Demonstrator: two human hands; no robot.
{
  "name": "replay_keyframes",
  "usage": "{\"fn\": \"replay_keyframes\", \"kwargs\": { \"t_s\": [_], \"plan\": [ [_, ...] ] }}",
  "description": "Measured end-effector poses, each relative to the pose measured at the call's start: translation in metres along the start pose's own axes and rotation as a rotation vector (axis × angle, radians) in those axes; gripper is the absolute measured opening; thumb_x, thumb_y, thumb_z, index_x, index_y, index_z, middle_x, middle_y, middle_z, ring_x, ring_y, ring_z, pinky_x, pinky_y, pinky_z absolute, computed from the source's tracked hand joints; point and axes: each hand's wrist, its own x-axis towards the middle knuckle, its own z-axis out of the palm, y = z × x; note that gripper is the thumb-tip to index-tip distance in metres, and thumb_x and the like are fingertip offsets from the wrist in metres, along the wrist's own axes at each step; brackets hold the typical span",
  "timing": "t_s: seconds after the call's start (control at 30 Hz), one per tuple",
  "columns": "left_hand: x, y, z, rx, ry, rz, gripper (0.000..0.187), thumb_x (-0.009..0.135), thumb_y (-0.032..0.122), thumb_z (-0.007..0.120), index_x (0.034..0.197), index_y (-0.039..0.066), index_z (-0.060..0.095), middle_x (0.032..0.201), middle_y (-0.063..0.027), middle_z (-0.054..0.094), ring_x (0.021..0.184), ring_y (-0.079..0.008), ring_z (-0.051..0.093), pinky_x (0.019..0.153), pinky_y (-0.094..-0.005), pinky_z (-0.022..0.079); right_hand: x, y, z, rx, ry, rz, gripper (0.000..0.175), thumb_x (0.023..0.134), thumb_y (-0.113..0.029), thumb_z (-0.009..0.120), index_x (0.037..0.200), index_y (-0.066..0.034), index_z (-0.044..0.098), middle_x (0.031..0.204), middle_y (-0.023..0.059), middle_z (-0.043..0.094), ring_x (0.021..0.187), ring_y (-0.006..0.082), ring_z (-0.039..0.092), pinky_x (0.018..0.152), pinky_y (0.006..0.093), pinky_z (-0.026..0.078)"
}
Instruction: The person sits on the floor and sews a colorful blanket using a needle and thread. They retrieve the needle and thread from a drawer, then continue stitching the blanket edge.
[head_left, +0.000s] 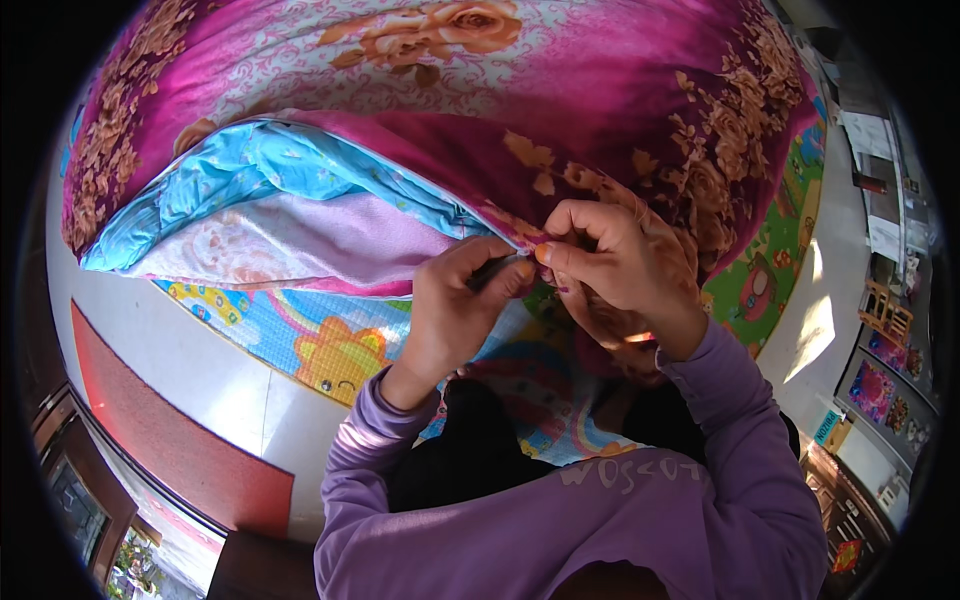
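Observation:
A magenta floral duvet cover (570, 82) is spread before me, its long edge opening parted at the left. Inside the opening shows a bunched light-blue quilt (300, 161) with small flowers. The pale inner side of the cover's lower layer (322, 232) lies below it. My left hand (465, 307) pinches the opening's edge between thumb and fingers where its two sides meet. Just right of it, my right hand (615, 259) pinches the same edge, thumb against the index finger. Whether a zipper slider is between my fingers cannot be told. Gathered cover fabric hangs beneath my right hand.
A cartoon-printed play mat (341, 360) lies under the bedding on a pale tiled floor (225, 397). A red floor mat (180, 442) is at the left. A small wooden rack (885, 311) and other household items stand along the right side.

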Motion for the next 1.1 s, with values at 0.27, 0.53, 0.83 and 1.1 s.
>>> {"fn": "replay_keyframes", "kwargs": {
  "t_s": [0.27,0.53,0.83,1.1],
  "plan": [
    [0.003,0.004,0.012,0.718,0.407,0.664,0.023,0.076,0.002,0.078,0.094,0.0,0.063,0.09,-0.0119,0.065,0.072,-0.0248,0.065,0.064,-0.0313,0.053,0.001,-0.001,0.0,0.133,0.003,0.085,0.011,0.09,-0.003,0.064,0.081,-0.0004,0.059,0.064,0.0008,0.059,0.055,0.0046,0.054,0.048,0.0206,0.04],
    [-0.007,0.007,-0.005,-0.171,0.134,0.018,0.007,0.092,0.0,0.064,0.098,-0.003,0.063,0.091,-0.0052,0.066,0.086,-0.0128,0.064,0.078,-0.0251,0.053,0.0,-0.005,-0.004,0.166,-0.019,0.095,0.013,0.09,-0.002,0.064,0.08,-0.0007,0.057,0.067,0.0033,0.06,0.058,0.0059,0.055,0.051,0.0216,0.041],
    [0.008,0.017,-0.009,-0.649,0.004,-0.222,0.01,0.094,0.008,0.064,0.096,-0.002,0.064,0.089,-0.0058,0.069,0.079,-0.0108,0.065,0.067,-0.0212,0.051,-0.002,-0.011,-0.004,0.181,-0.05,0.112,0.012,0.09,-0.003,0.065,0.081,0.0,0.058,0.068,0.0027,0.06,0.059,0.0059,0.054,0.052,0.021,0.041],
    [0.009,-0.006,-0.008,-0.94,-0.017,-0.324,0.009,0.092,0.008,0.066,0.097,0.0,0.069,0.09,-0.007,0.071,0.076,-0.0105,0.065,0.066,-0.0219,0.052,0.001,-0.013,-0.008,0.025,-0.122,0.101,0.013,0.087,-0.005,0.07,0.083,0.0004,0.058,0.071,0.0029,0.061,0.063,0.0063,0.057,0.056,0.0216,0.044]
  ]
}}
